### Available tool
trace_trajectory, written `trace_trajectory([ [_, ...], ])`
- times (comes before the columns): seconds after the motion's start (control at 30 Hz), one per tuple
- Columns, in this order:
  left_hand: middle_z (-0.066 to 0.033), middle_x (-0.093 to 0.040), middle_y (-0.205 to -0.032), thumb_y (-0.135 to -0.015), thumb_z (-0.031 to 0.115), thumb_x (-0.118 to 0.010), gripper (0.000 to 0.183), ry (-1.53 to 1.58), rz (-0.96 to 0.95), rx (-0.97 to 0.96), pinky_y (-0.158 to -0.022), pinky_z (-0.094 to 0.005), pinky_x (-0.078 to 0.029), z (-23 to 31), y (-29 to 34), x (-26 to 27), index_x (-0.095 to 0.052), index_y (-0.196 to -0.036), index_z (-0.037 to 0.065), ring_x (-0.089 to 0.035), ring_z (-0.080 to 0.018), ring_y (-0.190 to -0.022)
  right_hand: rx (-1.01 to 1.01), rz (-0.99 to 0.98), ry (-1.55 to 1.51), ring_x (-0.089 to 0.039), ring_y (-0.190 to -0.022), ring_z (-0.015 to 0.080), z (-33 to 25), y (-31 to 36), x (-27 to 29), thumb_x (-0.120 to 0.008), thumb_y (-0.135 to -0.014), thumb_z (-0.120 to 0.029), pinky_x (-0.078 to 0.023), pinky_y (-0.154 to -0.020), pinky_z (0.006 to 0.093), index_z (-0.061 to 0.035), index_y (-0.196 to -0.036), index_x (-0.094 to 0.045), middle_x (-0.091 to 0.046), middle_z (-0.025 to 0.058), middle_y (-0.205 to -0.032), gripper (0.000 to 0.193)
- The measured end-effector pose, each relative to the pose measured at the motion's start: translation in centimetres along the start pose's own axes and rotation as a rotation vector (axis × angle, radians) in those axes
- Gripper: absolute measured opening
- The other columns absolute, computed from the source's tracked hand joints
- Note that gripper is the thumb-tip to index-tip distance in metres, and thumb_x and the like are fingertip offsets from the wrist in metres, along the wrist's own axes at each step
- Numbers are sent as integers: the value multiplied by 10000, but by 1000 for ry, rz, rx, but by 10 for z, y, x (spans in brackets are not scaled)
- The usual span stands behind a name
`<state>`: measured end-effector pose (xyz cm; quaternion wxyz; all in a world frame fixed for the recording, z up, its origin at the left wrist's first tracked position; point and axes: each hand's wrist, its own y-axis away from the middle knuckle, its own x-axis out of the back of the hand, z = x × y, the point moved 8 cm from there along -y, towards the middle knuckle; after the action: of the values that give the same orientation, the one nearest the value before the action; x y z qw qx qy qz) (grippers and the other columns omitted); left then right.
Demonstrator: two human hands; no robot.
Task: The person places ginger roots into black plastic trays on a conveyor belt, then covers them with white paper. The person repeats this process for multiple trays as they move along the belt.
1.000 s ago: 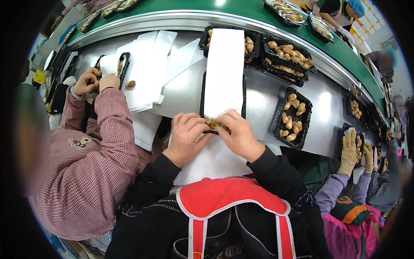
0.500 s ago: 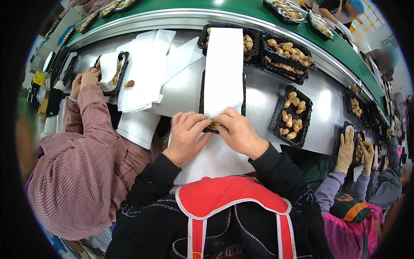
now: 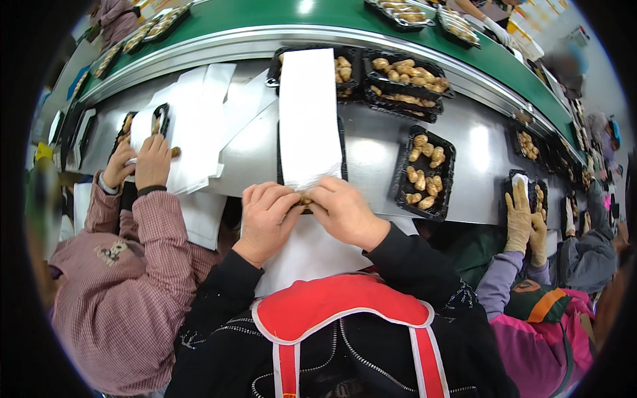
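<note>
A long white paper strip [image 3: 308, 113] lies over a black plastic tray [image 3: 343, 152] straight ahead of me, hiding most of its inside. At the strip's near end, my left hand [image 3: 269, 224] curls its fingers onto the crumpled paper edge. My right hand [image 3: 348, 212] pinches the same edge from the other side, fingertips close to the left ones. Between them shows a bit of a brown knobbly tuber [image 3: 306, 201]; how firmly either hand touches it is hidden.
To the right stands a black tray of tubers [image 3: 425, 174]. Stacked filled trays [image 3: 410, 79] stand behind. White sheets [image 3: 199, 126] lie to the left. A green conveyor belt [image 3: 265, 14] runs along the back. Co-workers' hands [image 3: 154, 162] and gloved hands [image 3: 521, 222] work on either side.
The whole view has shifted, so the trays appear farther left. My hands keep their pinch at the paper's near end. The left co-worker's hands have moved to the near end of their tray.
</note>
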<state>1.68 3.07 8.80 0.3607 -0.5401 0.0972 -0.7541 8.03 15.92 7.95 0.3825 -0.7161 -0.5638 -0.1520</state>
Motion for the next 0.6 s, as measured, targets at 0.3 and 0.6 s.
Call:
trace_trajectory([
  [0.3,-2,-698,-951,-788,75,-809,157,17,5,15,-915,-380,-424,-1,-5,-1,-725,-917,106,-638,-228,-966,-250,445,812,-600,-998,337,94,37,176,-694,-846,-80,-468,-878,450,-63,-979,-719,-666,104,-1027,136],
  [0.6,-18,-708,-943,-765,21,-803,182,39,-12,4,-906,-380,-426,-1,-8,-1,-724,-912,95,-647,-247,-950,-413,275,908,-561,-1112,332,158,55,169,-733,-792,-131,-386,-968,457,-73,-1006,-705,-646,83,-1120,223],
])
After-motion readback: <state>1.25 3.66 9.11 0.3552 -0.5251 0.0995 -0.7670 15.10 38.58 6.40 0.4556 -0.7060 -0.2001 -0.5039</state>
